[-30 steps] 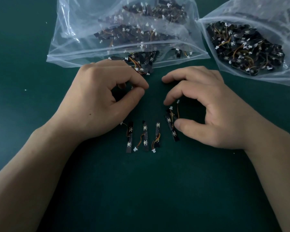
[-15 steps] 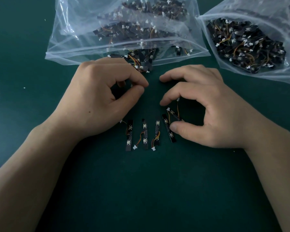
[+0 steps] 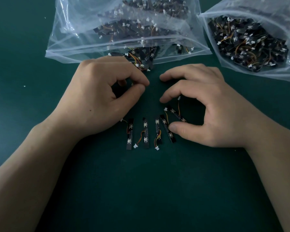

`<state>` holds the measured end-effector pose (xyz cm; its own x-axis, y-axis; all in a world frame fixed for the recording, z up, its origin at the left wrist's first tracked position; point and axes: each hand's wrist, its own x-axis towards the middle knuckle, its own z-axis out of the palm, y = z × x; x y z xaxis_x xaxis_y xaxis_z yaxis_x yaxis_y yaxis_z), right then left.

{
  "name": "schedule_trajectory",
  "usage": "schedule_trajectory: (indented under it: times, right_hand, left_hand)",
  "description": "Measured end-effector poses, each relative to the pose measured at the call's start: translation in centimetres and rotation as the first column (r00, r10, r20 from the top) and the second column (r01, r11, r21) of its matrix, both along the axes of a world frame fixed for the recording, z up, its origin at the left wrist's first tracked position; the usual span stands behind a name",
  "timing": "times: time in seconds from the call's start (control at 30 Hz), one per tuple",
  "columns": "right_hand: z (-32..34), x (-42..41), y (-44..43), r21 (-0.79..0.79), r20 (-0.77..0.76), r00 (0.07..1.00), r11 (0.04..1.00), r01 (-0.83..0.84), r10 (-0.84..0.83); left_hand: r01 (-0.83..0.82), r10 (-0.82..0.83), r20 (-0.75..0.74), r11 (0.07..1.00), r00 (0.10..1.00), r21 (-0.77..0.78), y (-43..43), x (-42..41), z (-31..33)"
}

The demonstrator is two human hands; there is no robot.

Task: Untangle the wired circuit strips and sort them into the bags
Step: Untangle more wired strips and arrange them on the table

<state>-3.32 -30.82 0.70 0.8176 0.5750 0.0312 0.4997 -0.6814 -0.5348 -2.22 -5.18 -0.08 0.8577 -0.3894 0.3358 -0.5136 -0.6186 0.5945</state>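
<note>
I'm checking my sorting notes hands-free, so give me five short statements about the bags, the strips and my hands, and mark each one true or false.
1. Two clear bags, the left bag and the right bag, lie beyond the hands on the green table. True.
2. The right bag is empty. False: it holds many wired strips.
3. The right hand has its thumb touching a tilted strip. True.
4. The loose strips are stacked in one pile. False: they lie side by side on the table.
5. The left hand lies flat with straight fingers. False: its fingers are curled, thumb tip against forefinger.
</note>
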Motion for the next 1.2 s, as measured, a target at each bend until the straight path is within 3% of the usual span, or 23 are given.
schedule_trajectory:
  times: [1.07,1.2]
  right_hand:
    - [0.29,-0.18,0.04,0.045,-0.072,0.997,0.998,-0.039,0.042]
    - [0.38,-0.09,-0.32,0.113,-0.086,0.995,0.993,-0.033,0.043]
  left_hand:
    - [-0.007,0.007,-0.015,1.000,1.000,0.004,0.07,-0.02,0.13]
    - [-0.008,0.008,-0.017,1.000,1.000,0.001,0.08,-0.05,0.11]
